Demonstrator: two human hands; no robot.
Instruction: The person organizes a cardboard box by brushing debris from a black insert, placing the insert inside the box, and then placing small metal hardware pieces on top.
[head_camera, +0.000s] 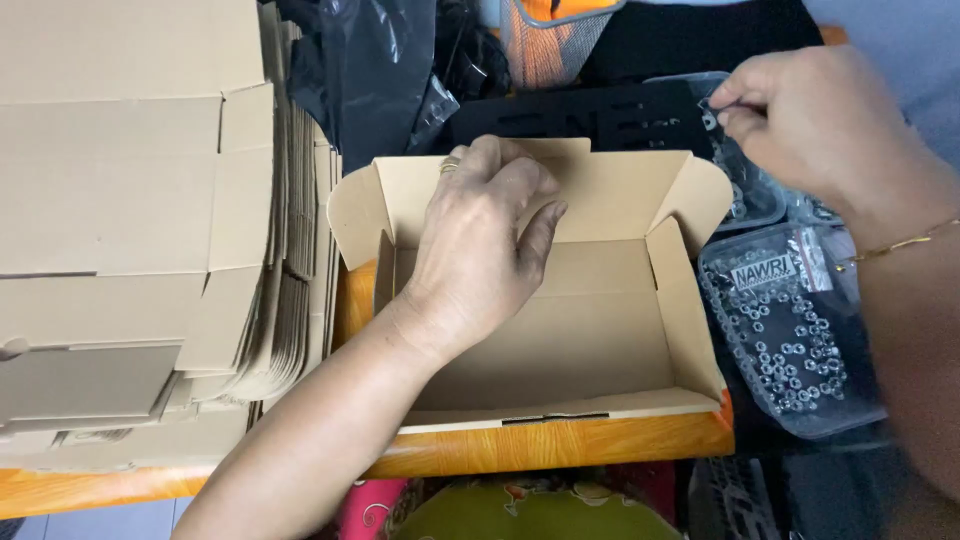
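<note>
My left hand (480, 250) pressed flat on the open brown cardboard box (590, 340) at the orange bench's (560, 450) front edge, gripping nothing; right hand (800, 120) pinched a clear plastic bag of small metal nuts (745, 185), right of the box.

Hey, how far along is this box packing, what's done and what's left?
Done: one cardboard box is folded up and stands open on the wooden table. In hand: the left hand rests on the box's back wall, while the right hand pinches something small above the clear bags of small metal parts. Left: the box is empty, and a stack of flat boxes sits unfolded.
</note>
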